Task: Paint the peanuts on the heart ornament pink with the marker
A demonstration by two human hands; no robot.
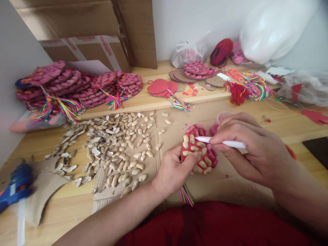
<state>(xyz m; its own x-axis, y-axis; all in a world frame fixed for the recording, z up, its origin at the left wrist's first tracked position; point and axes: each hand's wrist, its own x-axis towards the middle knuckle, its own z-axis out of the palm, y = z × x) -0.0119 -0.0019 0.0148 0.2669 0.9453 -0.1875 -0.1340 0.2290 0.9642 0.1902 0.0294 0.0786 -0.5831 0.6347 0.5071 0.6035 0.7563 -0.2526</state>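
My left hand (176, 165) grips a round red disc (187, 147) by its left edge, thumb on top. Peanut shells are fixed over its face; those along the top and right rim are pink, the rest bare tan. Colourful cords (186, 195) hang below the disc. My right hand (246, 147) pinches a slim white-handled paintbrush (234, 144), its pink-tinged tip at a peanut near the disc's top. Behind the right fingers, partly hidden, stands a small pink cup (222, 118).
Loose peanuts and shells (123, 147) cover cardboard at left. A blue glue gun (19, 182) lies far left. Finished pink discs (53, 80) with tassels are stacked on a raised wooden shelf (151, 97), alongside red discs (161, 87), yarn (221, 52) and plastic bags (188, 54).
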